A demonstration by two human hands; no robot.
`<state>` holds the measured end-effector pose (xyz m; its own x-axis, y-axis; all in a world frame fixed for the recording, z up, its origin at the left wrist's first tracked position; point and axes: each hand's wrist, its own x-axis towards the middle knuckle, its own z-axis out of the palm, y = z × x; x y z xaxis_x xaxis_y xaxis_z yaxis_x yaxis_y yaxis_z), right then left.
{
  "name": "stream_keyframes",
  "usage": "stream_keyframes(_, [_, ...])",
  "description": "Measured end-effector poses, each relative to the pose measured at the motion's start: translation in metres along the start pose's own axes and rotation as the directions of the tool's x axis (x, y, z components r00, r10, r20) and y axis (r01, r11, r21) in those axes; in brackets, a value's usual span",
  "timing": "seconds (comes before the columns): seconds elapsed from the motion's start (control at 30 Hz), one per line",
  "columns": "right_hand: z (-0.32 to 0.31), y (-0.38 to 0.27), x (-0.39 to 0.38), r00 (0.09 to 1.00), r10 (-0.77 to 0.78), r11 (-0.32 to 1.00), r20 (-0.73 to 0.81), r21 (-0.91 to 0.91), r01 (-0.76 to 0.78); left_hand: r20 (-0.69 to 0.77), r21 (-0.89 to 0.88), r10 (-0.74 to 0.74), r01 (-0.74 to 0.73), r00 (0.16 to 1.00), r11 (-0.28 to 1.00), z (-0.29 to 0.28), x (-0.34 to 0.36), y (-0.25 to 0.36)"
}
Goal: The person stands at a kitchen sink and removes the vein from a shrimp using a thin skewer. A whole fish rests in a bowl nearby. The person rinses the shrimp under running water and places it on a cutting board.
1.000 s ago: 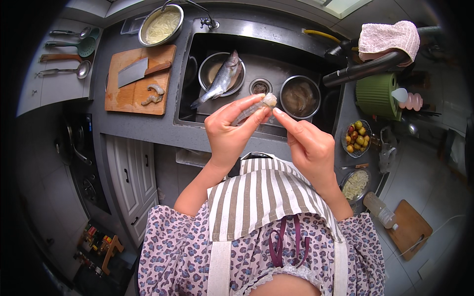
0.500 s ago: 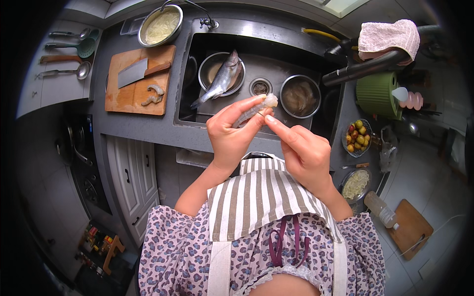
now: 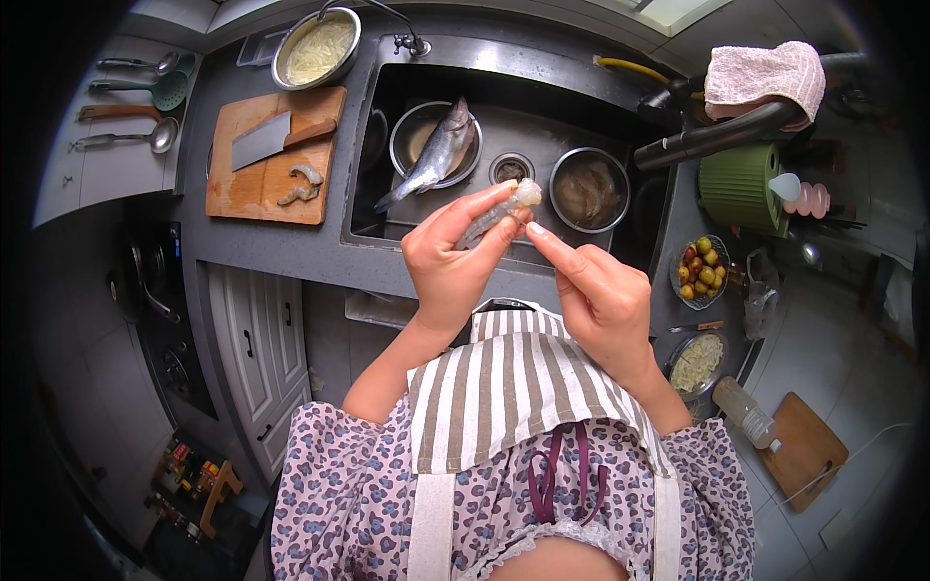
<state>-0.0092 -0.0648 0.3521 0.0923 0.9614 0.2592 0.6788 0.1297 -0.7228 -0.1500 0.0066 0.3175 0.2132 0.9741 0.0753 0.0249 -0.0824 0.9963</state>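
Observation:
My left hand (image 3: 448,263) pinches a raw grey shrimp (image 3: 527,193) between thumb and fingers, over the front edge of the sink. The shrimp's pale, thick end sticks out past the fingertips. At its underside is my right hand (image 3: 608,295), index fingertip touching or nearly touching it and the other fingers curled in. Whether anything thin is pinched there is too small to make out. More shrimp (image 3: 591,184) lie in a metal bowl (image 3: 555,198) in the sink. Two shrimp (image 3: 302,182) rest on the wooden cutting board (image 3: 318,102).
A whole fish (image 3: 442,147) lies across another metal bowl (image 3: 394,145) in the sink (image 3: 523,126). The cleaver (image 3: 260,143) is on the board. Behind it stands a bowl of pale shreds (image 3: 317,50). Fruit (image 3: 701,266) sits at the right.
My right fingertip has shifted slightly along the shrimp's underside. Both hands have barely moved, and the shrimp stays in my left hand.

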Motion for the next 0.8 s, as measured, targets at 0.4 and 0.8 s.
stream_keyframes(0.4, [-0.0028,-0.0028,-0.0004,0.998,0.025,1.000,0.050,0.004,-0.025,-0.020,0.111,0.101,-0.098,0.995,0.989,0.0000,-0.0006,-0.0035])
stream_keyframes(0.8, [0.0015,-0.0028,-0.0028,0.997,0.073,0.997,0.039,-0.015,-0.073,-0.092,0.188,0.137,-0.118,0.986,0.975,0.0039,-0.0017,-0.0090])
